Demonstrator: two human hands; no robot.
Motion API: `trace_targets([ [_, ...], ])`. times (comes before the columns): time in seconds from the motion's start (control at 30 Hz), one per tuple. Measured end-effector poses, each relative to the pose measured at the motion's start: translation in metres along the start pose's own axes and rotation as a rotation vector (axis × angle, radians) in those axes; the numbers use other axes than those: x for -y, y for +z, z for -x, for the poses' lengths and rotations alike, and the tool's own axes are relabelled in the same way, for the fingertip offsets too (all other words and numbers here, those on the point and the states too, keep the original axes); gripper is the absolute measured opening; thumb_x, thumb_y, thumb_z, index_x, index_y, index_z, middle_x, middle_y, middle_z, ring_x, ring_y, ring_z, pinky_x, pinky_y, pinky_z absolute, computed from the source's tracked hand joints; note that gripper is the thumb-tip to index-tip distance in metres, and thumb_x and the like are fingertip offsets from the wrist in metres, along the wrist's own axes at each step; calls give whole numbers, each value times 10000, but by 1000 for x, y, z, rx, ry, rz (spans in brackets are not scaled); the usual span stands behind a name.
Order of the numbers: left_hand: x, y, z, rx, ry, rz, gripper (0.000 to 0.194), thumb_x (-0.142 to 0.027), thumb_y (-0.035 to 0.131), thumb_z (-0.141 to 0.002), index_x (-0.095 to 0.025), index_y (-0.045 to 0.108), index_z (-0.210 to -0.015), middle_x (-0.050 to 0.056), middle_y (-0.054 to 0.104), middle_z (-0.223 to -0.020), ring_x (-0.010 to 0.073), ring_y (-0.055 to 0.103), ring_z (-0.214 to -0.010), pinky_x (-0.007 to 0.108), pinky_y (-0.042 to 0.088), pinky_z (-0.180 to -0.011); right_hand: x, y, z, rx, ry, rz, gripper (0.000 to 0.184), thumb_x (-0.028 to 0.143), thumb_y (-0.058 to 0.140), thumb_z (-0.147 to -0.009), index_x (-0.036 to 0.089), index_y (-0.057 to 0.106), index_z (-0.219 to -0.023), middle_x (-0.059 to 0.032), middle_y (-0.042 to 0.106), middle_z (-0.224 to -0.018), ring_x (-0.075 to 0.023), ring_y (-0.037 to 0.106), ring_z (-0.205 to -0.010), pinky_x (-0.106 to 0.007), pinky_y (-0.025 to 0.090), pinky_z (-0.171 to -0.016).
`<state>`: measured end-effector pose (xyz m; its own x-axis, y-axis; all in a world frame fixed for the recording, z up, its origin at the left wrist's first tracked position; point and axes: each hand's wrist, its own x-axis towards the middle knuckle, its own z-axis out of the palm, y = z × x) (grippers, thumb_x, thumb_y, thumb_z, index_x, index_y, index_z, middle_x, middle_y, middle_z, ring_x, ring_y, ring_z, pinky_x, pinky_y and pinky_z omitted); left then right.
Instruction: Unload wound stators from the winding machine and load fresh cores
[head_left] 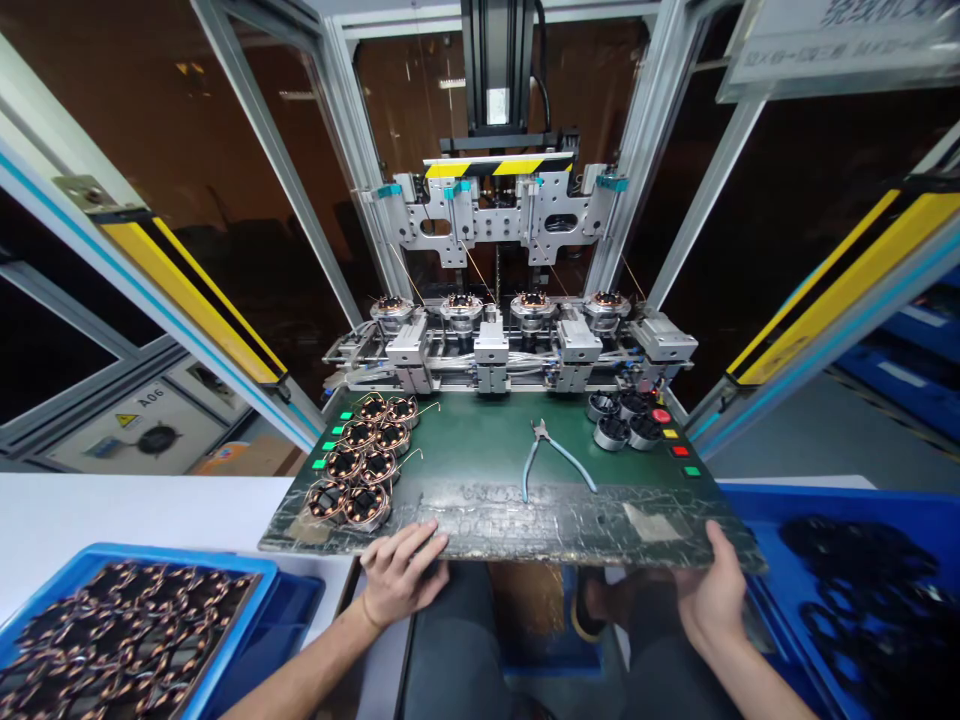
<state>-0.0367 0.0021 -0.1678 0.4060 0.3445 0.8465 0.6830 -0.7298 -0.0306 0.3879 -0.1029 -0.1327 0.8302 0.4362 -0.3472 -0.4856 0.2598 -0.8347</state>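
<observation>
My left hand rests on the front edge of the green work plate, fingers spread and nothing in it. My right hand lies at the plate's front right edge, fingers curled over the rim. Several wound copper coils sit in two rows on the plate's left side. Blue-handled cutters lie in the middle. Three bare black cores stand at the right rear.
A winding machine with four coil stations stands behind the plate. Coloured buttons run along the plate's sides. A blue bin of wound coils is at lower left, a blue bin of black parts at right.
</observation>
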Motion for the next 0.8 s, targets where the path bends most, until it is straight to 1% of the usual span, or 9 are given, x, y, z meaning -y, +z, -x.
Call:
trace_targets([
  [0.3,-1,0,-1,-6,0,2,686,-369,861,-849,-406,633,-1496,-14,815,-1193,223,688,-1079,395,394,-1002,6,8,-2,-59,23,-19,595,509,845,-734,231,743,-1250,-23,756,-1259,-249,704,-1169,-399,593,-1038],
  [0.37,-1,0,0,-5,-13,1,711,-369,860,-845,-423,616,-1510,-23,810,-1209,220,688,-1083,394,395,-1015,4,6,6,-70,35,2,591,538,829,-744,238,734,-1244,-13,765,-1154,-224,715,-1009,-366,618,-903],
  [0.43,-2,1,1,-4,-24,-2,711,-363,863,-836,-430,620,-1501,-30,808,-1215,217,689,-1084,392,397,-1024,-1,-4,27,-47,152,76,579,645,786,-753,234,728,-1158,-11,740,-938,-201,664,-751,-337,583,-670],
  [0.5,-2,2,1,-5,-27,-1,679,-357,872,-825,-418,650,-1464,-27,811,-1200,214,688,-1077,391,401,-1023,-5,-18,60,102,365,232,633,792,716,-749,231,720,-1041,-3,641,-729,-174,536,-542,-310,460,-500],
  [0.57,-2,0,-2,2,-33,8,632,-354,881,-818,-400,683,-1416,-18,814,-1181,214,687,-1070,389,406,-1015,2,-26,96,481,462,489,649,806,700,-793,231,759,-1088,-6,609,-706,-161,508,-510,-305,437,-502],
  [0.63,-4,-6,-8,20,-65,23,597,-349,883,-814,-391,701,-1380,-8,811,-1177,218,686,-1070,392,409,-1011,19,-14,123,878,238,745,570,686,723,-877,248,781,-1238,-9,603,-745,-177,579,-615,-323,506,-625],
  [0.7,-12,-14,-13,55,-146,48,567,-360,874,-810,-379,713,-1354,18,797,-1210,242,684,-1114,413,413,-1020,38,20,134,1088,-214,943,492,560,728,-929,288,756,-1338,-46,663,-888,-226,656,-845,-395,557,-862],
  [0.73,-20,-18,-15,80,-172,74,547,-367,864,-809,-373,722,-1337,34,787,-1228,260,681,-1143,429,417,-1026,44,44,133,1085,-422,1028,496,523,721,-942,313,726,-1392,-68,688,-1009,-254,661,-961,-430,549,-934],
  [0.8,-46,-23,-17,162,-108,178,486,-402,832,-816,-373,745,-1293,54,771,-1258,285,678,-1175,451,437,-1012,43,91,123,950,-683,1184,586,487,709,-954,314,630,-1509,-126,650,-1358,-326,590,-1276,-517,484,-1104],
])
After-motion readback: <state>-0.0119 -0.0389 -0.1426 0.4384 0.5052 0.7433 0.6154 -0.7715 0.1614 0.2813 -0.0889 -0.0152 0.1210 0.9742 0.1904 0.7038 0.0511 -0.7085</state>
